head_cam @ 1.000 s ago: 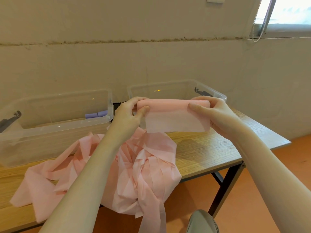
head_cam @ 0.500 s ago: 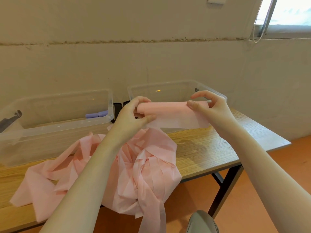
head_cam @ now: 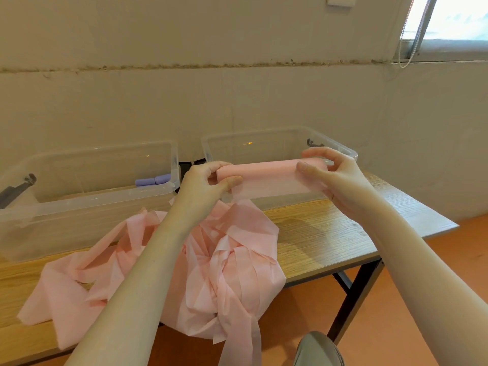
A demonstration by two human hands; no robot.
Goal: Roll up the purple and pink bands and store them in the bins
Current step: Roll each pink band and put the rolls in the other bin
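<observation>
I hold a partly rolled pink band (head_cam: 266, 175) in the air in front of the right clear bin (head_cam: 277, 138). My left hand (head_cam: 203, 186) pinches its left end between thumb and fingers. My right hand (head_cam: 335, 175) grips its right end, thumb on the front. The band's loose tail hangs down into a crumpled pile of pink bands (head_cam: 163, 265) on the wooden table (head_cam: 330, 239). A rolled purple band (head_cam: 153, 180) lies inside the left clear bin (head_cam: 87, 180).
Both bins stand along the wall at the table's back. The pile hangs over the front edge. The table's right end stops near an orange floor (head_cam: 396, 326), with black legs below. My knee (head_cam: 319, 350) shows at the bottom.
The free flap under the roll has grown shorter as the band wound on. My right fingers lifted and came back onto the roll. Both hands stayed in front of the right bin.
</observation>
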